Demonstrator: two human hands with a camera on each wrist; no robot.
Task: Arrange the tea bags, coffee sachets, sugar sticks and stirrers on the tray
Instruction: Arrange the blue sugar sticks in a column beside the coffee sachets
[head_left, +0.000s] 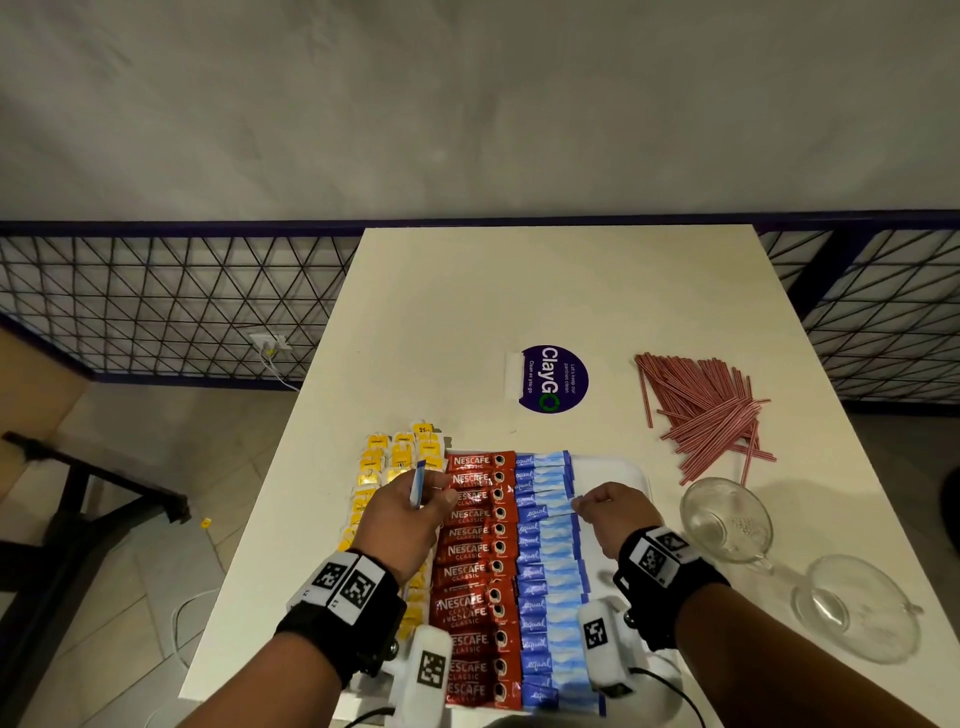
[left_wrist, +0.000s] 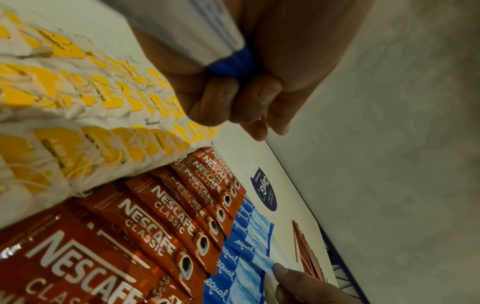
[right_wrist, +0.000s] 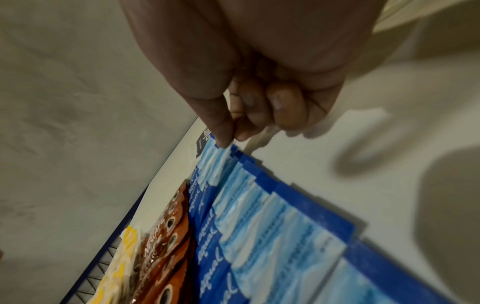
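Over the tray (head_left: 631, 470), both hands pinch sugar sticks: left hand (head_left: 402, 512) spares (head_left: 417, 484), right hand (head_left: 613, 512) one in the row (head_left: 550, 506).

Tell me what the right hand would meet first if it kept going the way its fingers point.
The right hand points left across the tray, fingertips pinching the edge of a blue sugar stick. Going on, it would cross that row, then meet the coffee sachets, depth unclear.

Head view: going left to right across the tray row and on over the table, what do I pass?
tea bags → coffee sachets → sugar sticks → bare tray → near glass cup → second glass cup
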